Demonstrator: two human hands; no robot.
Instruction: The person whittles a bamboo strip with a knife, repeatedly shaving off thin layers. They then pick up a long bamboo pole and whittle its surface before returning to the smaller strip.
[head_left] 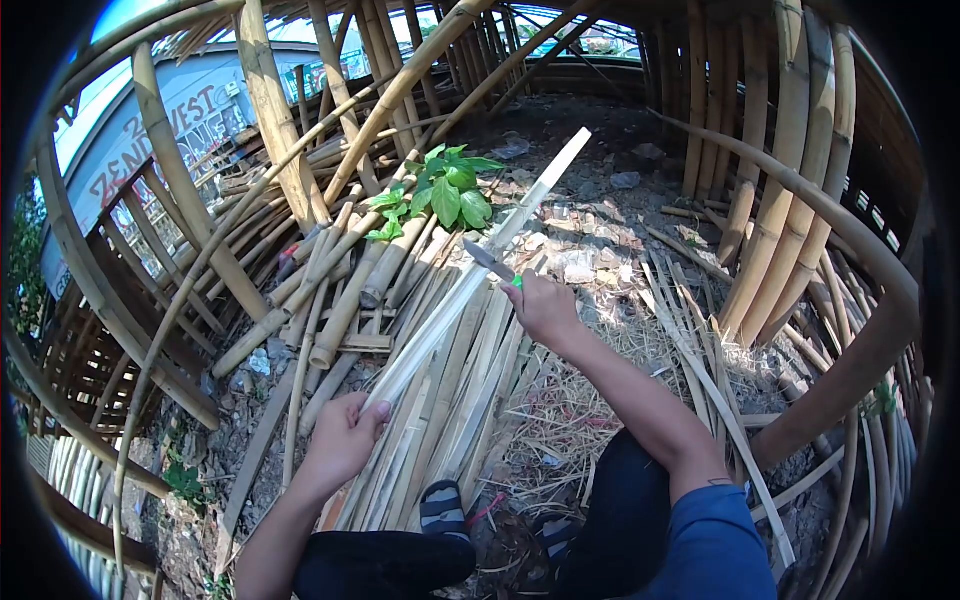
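Observation:
My left hand (347,437) is closed around the near end of a long, pale bamboo strip (430,328). The strip slants up and away to the right, its far end raised over the ground. In my right hand (548,312) is a knife (490,261) with a green handle, gripped in a fist. Its grey blade points up and left and lies across the strip, at or very near its surface; exact contact I cannot make out. Below the strip lies a pile of split bamboo strips (450,400), running away from my feet.
Thick bamboo poles (275,120) stand at the left, and more upright poles (790,200) at the right. Cut bamboo lengths (375,270) lie beside a leafy green plant (450,190). Shavings (570,410) cover the ground near my sandal (444,510). A curved pole (780,180) arches on the right.

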